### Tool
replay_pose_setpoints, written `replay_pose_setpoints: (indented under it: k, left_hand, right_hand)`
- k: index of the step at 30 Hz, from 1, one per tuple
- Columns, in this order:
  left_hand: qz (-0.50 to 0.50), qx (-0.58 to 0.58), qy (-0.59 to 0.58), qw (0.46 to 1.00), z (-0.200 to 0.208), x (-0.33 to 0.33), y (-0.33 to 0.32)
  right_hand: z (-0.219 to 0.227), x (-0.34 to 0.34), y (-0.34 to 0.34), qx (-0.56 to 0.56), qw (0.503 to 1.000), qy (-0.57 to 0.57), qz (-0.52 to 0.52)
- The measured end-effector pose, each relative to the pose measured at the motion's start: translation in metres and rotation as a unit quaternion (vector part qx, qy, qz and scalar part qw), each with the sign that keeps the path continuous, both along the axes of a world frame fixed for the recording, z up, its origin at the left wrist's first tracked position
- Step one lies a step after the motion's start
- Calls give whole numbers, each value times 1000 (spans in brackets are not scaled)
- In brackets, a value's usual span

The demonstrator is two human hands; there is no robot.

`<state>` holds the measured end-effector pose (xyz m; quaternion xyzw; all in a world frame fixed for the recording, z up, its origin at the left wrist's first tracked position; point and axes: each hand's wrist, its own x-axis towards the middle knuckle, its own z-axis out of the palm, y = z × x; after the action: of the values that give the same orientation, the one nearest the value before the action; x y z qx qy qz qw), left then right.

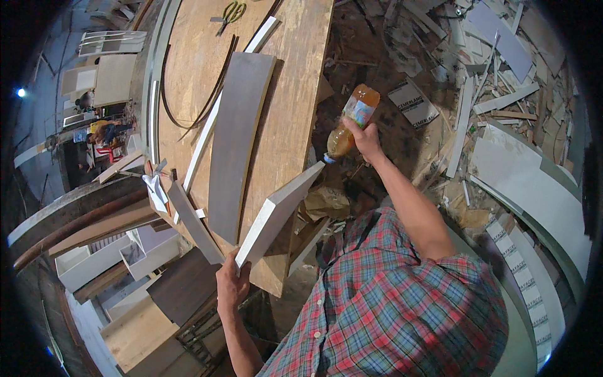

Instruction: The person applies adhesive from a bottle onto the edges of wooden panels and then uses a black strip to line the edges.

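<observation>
My left hand point(232, 288) is closed on the near corner of a white-edged board point(281, 213), which lies tilted over the front edge of the wooden workbench point(298, 56). My right hand point(365, 139) wraps around a clear plastic bottle point(363, 100) of amber-brown liquid. The bottle leans with its blue cap end point(328, 159) down, right by the far end of the board. Whether the tip touches the board's edge I cannot tell. Beside the board, a dark grey-brown panel point(239, 138) rests flat on the bench.
Green-handled scissors point(231, 16) and a dark curved edging strip point(207, 113) lie on the bench. A smaller dark strip of board point(191, 223) sits at its left edge. Wood offcuts point(465, 125) and a flattened carton point(412, 102) litter the floor to the right. White drawer boxes point(94, 264) stand at left.
</observation>
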<state>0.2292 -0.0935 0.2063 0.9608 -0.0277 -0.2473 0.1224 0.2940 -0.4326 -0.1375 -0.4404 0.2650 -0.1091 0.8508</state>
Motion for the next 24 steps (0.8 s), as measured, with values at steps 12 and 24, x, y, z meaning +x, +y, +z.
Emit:
replay_pose_setpoints:
  k: [12,24]
  left_hand:
    - [-22,-14,-19,999,-4,0,9]
    - [-27,-2,-17,999,-4,2,9]
  right_hand:
    - [70,-9,6,52,996,-57,-43]
    - [187,-8,10,125,977,-173,-20]
